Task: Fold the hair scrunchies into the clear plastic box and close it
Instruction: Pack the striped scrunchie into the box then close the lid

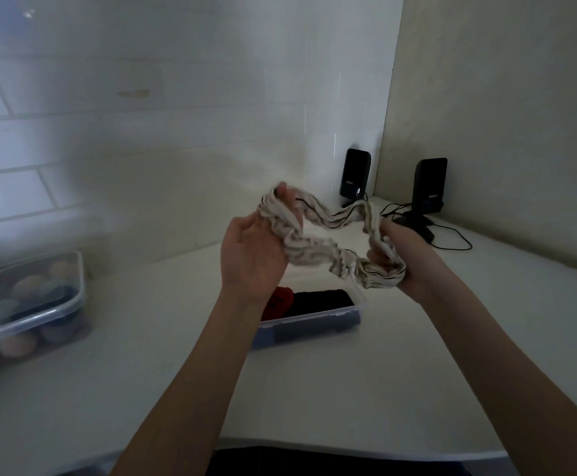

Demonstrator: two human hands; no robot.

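Both hands hold a cream scrunchie with dark stripes (318, 247) stretched into an open loop in the air. My left hand (251, 250) grips its left end with the fingers pinched at the top. My right hand (402, 255) has its fingers through the right end. Directly below the loop, on the white counter, stands the clear plastic box (309, 321) without a lid. Inside it lie a red scrunchie (278, 300) and a black scrunchie (321, 300); my left wrist hides the box's left end. The box's lid is not visible.
A second clear box (29, 304), lidded and holding several coloured scrunchies, stands at the counter's left edge. Two black speakers (355, 176) (429, 187) with cables stand in the back right corner. Tiled wall behind; the counter's front edge runs near my body.
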